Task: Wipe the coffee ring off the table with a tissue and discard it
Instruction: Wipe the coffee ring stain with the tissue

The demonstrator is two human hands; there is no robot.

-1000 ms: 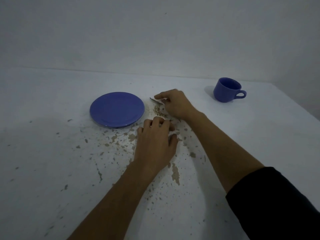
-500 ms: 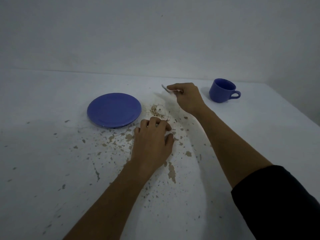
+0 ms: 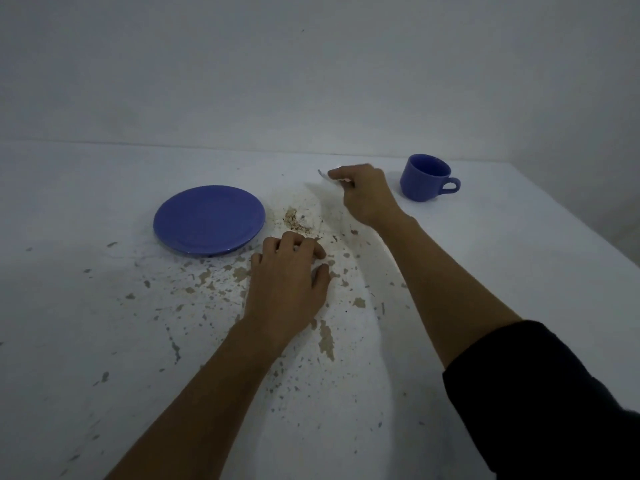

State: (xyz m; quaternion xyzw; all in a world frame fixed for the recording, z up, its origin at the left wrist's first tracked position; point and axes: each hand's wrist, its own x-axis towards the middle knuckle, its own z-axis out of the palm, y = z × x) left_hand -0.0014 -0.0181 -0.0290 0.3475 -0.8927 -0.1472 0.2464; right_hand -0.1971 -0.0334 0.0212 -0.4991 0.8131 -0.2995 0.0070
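On your left a blue plate (image 3: 209,220) lies flat on the white table (image 3: 502,258), whose paint is chipped in many brown flecks. Just right of the plate's near edge your left hand (image 3: 289,289) rests palm down on the table, fingers curled under; you cannot tell whether it grips anything. Just beyond its fingertips, between the plate and your right forearm, sits the coffee stain (image 3: 297,219), a brown speckled patch with a pale centre. Farther off and to the right, your right hand (image 3: 363,194) is raised a little above the table, thumb and forefinger pinched on the tissue (image 3: 327,176); only a thin pale edge of it shows, jutting left from the fingertips, clear of the stain. A dark sleeve (image 3: 554,403) covers your right upper arm at the near right. Far right, near the wall, a blue cup (image 3: 424,177) stands upright, handle pointing right, apart from your hand.
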